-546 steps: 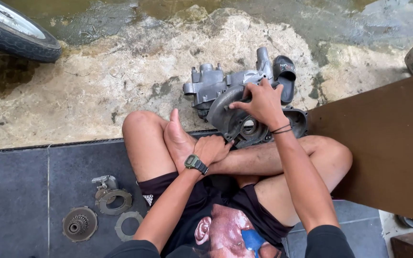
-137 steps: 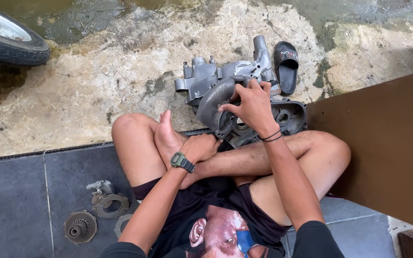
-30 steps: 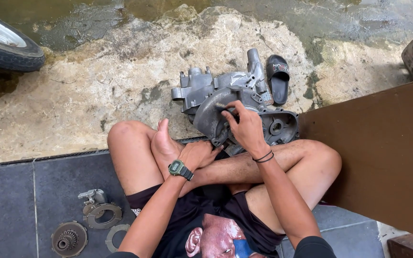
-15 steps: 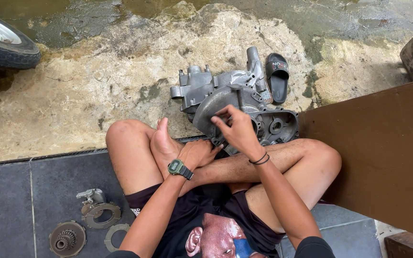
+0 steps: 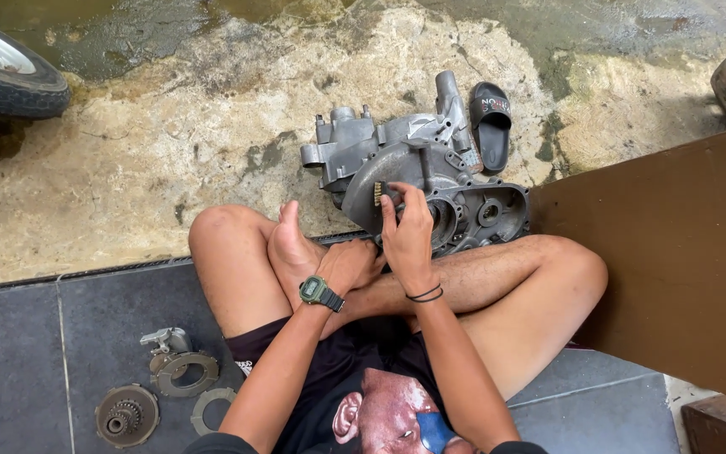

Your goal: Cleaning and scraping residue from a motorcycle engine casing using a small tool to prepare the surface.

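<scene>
The left hand (image 5: 353,262), a green watch (image 5: 321,292) on its wrist, is curled at the lower edge of the engine casing (image 5: 418,181), though whether it grips anything cannot be told. Just beside it the right hand (image 5: 409,231) has its fingertips pinched on a small brass-coloured part (image 5: 378,193) held against the casing's rounded cover. The grey casing rests on the rough concrete ground in front of the person's crossed legs. Nearer, on the dark tiled floor to the left, lie clutch plates (image 5: 182,372) and a small gear (image 5: 126,414). Beyond the casing lies a black sandal (image 5: 491,122); a tyre (image 5: 10,71) shows at the far left.
</scene>
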